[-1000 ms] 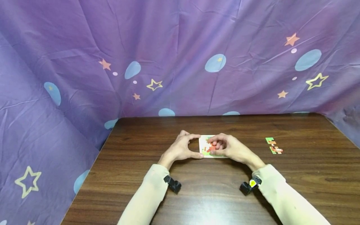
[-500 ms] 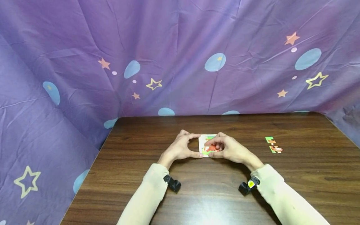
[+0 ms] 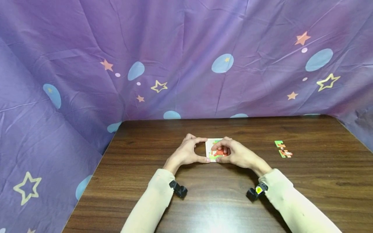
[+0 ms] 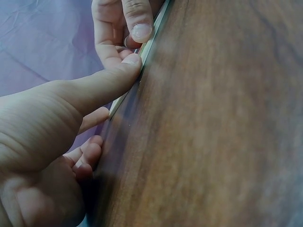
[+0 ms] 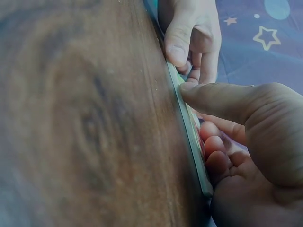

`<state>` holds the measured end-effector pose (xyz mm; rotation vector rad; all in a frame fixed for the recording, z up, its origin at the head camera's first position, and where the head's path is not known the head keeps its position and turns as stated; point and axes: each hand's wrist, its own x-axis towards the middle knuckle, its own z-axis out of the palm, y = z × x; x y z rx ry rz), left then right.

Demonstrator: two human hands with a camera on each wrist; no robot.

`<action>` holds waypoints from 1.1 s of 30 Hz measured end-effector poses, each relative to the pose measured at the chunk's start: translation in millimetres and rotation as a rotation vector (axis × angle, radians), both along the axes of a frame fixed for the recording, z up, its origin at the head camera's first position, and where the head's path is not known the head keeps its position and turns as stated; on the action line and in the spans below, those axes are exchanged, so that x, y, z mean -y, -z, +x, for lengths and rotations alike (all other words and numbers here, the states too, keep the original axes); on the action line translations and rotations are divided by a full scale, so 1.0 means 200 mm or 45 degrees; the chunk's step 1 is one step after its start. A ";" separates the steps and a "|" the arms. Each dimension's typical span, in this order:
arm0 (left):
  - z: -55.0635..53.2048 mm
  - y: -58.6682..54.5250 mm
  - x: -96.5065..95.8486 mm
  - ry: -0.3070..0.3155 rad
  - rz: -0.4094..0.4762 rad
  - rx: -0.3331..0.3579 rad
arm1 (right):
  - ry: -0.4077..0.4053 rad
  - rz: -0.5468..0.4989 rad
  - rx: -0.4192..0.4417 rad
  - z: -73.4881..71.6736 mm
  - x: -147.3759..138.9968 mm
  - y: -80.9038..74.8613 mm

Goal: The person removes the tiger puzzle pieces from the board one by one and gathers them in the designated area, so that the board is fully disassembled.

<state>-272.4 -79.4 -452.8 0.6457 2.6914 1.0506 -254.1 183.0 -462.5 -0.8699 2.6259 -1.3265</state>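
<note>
A small white-rimmed jigsaw puzzle with a red and green picture lies flat on the table. My left hand holds its left side, thumb at the near corner and index finger at the far one. From the right, my right hand covers much of the picture. Its thumb rests at the near edge and its index finger bends onto the picture, the other fingers tucked behind. The right wrist view shows that thumb right on the board's edge. I cannot tell whether a single piece sits between those fingers.
Two loose puzzle pieces, a green-edged one and a red and white one, lie close together to the right. The brown wooden table ends at a purple star-patterned cloth behind and on the left.
My right hand has slid slightly left over the puzzle, its index finger and thumb spreading wider and showing more of the red picture. My left hand keeps its hold on the left side.
</note>
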 end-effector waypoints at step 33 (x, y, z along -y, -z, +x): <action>0.01 -0.01 0.00 -0.011 0.002 0.000 | 0.076 0.002 0.072 -0.01 0.01 0.00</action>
